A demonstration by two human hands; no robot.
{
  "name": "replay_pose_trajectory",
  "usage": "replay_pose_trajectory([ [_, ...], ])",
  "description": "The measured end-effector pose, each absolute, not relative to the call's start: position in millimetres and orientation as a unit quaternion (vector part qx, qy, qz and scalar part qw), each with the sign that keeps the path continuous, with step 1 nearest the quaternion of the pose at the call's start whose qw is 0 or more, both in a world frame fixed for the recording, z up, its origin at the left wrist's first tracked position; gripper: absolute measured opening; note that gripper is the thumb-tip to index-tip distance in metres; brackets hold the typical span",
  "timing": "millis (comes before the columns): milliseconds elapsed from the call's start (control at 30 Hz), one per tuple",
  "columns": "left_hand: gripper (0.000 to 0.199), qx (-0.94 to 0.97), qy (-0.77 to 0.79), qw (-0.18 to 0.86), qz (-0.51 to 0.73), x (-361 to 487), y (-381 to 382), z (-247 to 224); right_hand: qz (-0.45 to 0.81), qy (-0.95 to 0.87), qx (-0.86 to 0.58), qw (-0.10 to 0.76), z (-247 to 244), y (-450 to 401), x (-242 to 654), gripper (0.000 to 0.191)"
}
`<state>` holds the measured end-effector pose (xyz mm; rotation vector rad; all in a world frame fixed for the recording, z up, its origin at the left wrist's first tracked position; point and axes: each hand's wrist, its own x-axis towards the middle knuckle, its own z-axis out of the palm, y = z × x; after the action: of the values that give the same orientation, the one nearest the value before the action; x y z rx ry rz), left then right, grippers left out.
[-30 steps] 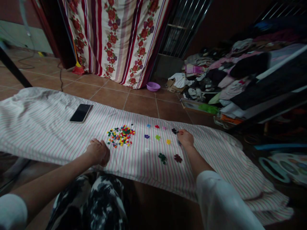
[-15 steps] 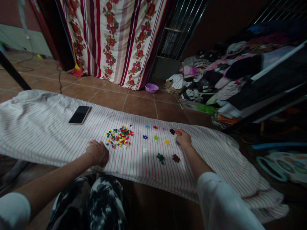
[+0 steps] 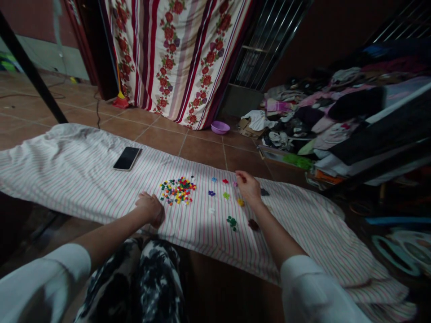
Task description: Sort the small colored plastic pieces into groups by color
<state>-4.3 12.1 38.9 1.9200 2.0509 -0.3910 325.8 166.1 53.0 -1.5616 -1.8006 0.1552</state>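
My left hand point(image 3: 150, 207) rests on the striped cloth with its fingers curled in; its palm is hidden. Just beyond it lies a heap of small coloured cubes point(image 3: 178, 190). My right hand point(image 3: 248, 186) is closed, thumb and fingertips together, above the right end of the flower-like clusters; whatever it may hold is too small to make out. Near it are a pink cluster point(image 3: 235, 184), a yellow one point(image 3: 240, 202) and a dark grey piece point(image 3: 264, 192). Closer to me lie a green cluster point(image 3: 232, 222) and a dark brown one point(image 3: 253, 224), partly behind my forearm.
Blue point(image 3: 214, 179), red point(image 3: 225, 181), purple point(image 3: 211, 193), lime point(image 3: 226, 195) and white point(image 3: 211, 210) clusters lie between heap and right hand. A phone point(image 3: 127, 159) lies at left on the cloth point(image 3: 81, 179). Beyond are a purple basin point(image 3: 220, 128) and piled clothes point(image 3: 303, 107).
My right hand has shifted left over the spot where the black cluster showed, and a dark grey piece now shows to its right. My left hand stays by the heap. The view has shifted slightly.
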Motion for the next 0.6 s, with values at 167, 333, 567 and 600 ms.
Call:
replay_pose_trajectory([
  [167,0.102,0.648,0.727,0.16,-0.163,-2,14,42,0.129,-0.807,-0.491,0.3,60,145,246,0.026],
  [333,0.11,0.631,0.736,0.162,-0.183,2,16,45,0.152,-0.886,-0.38,0.219,47,129,177,0.023],
  [567,0.106,0.629,0.739,0.17,-0.17,4,16,47,0.118,-0.92,-0.363,0.091,42,126,119,0.026],
  [600,0.108,0.627,0.741,0.17,-0.17,4,16,47,0.114,-0.921,-0.364,0.079,41,127,114,0.026],
])
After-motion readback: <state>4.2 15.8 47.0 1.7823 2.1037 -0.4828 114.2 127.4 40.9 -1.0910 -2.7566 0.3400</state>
